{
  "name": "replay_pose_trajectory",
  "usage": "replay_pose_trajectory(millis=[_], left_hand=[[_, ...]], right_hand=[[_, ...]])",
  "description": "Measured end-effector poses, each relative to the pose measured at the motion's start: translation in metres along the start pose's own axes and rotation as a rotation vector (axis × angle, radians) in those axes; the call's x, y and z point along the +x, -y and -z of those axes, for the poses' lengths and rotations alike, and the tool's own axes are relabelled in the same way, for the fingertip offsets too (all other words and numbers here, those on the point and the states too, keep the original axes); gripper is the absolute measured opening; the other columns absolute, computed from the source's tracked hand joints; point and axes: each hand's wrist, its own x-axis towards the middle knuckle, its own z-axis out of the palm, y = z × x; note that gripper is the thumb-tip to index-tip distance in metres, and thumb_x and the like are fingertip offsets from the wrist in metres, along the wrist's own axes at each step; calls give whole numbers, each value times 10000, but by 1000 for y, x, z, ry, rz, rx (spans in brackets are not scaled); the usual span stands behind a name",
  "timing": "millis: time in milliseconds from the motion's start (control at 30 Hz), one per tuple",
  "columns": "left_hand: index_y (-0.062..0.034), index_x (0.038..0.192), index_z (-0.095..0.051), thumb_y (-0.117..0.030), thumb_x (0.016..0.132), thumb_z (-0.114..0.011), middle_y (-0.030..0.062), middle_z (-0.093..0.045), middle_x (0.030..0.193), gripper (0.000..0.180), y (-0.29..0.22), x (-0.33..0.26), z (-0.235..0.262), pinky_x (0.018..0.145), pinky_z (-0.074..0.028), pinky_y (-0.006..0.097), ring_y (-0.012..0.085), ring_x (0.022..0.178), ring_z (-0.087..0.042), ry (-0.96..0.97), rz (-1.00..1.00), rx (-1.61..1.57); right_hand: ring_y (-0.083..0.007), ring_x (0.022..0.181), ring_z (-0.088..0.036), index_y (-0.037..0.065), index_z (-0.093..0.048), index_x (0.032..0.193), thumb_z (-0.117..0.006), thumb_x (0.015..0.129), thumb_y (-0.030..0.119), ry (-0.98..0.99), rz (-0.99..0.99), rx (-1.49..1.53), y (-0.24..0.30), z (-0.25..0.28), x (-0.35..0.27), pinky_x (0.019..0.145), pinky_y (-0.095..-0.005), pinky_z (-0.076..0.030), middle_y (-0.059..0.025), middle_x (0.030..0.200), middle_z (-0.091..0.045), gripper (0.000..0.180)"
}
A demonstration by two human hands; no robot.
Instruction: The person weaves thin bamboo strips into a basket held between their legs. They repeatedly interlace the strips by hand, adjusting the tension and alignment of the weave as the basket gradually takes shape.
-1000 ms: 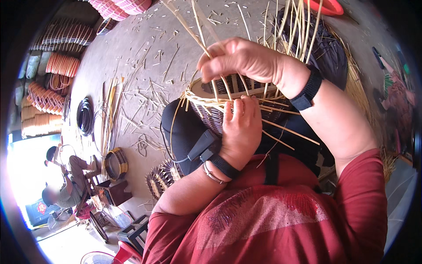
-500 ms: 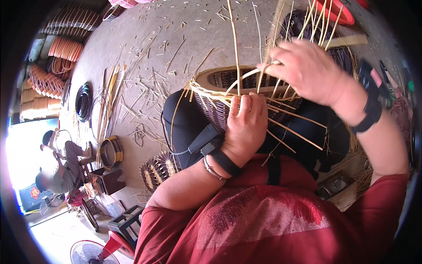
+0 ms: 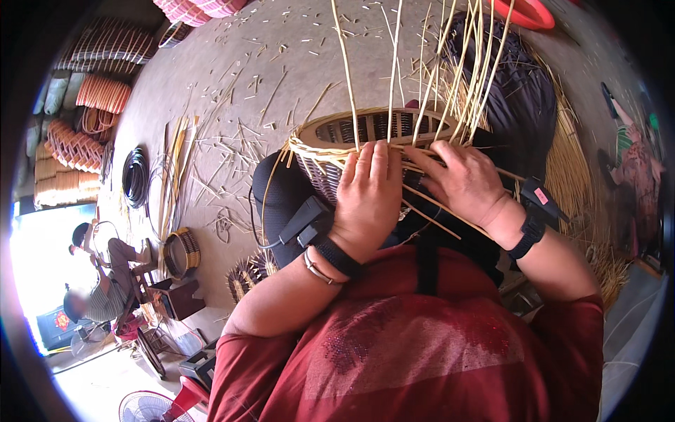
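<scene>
Since the earlier frames the right hand (image 3: 467, 184) has dropped from up among the tall strands to the near rim of the half-woven basket (image 3: 365, 137), beside the left hand (image 3: 369, 193), which stays pressed flat over that rim. Both hands curl their fingers onto pale cane strands (image 3: 450, 70) at the edge. Resting on the person's lap above the littered floor (image 3: 232, 105), the oval basket has a dark woven wall, a pale braided rim and long unwoven canes standing up from it.
</scene>
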Motion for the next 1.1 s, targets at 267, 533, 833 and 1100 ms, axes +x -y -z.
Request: replay_pose_trajectory(millis=[267,533,833,1100], left_hand=[[-94,1166,-622,-79,956,-569,108,-774,1104,217,16,16,15,877,-617,409,287,1023,-772,63,-28,-124],[-193,1244,-685,-271,1024,-617,178,-777,940,243,53,75,38,820,-591,555,418,898,-750,624,-101,-215],[-138,989,-849,-205,896,-702,134,-801,965,187,67,104,14,864,-603,464,360,936,-762,626,-155,-328],[-131,989,-853,-189,881,-737,139,-806,956,169,67,114,12,874,-606,442,346,931,-772,707,-165,-332]], right_hand=[[-369,873,-760,275,-486,1598,-751,968,334,422,-161,183,4,21,23,817,-467,-644,-177,1074,-725,686],[-376,1153,-724,286,-592,1527,-753,883,209,482,-117,431,-23,6,35,1005,-503,-573,-128,1291,-758,668],[-355,1007,-701,184,-689,1380,-754,881,93,-231,142,279,-21,24,-1,897,-492,-558,-107,1088,-707,512],[-374,822,-753,51,-806,959,-755,924,292,411,59,319,21,63,3,790,-454,-604,-155,860,-761,248]])
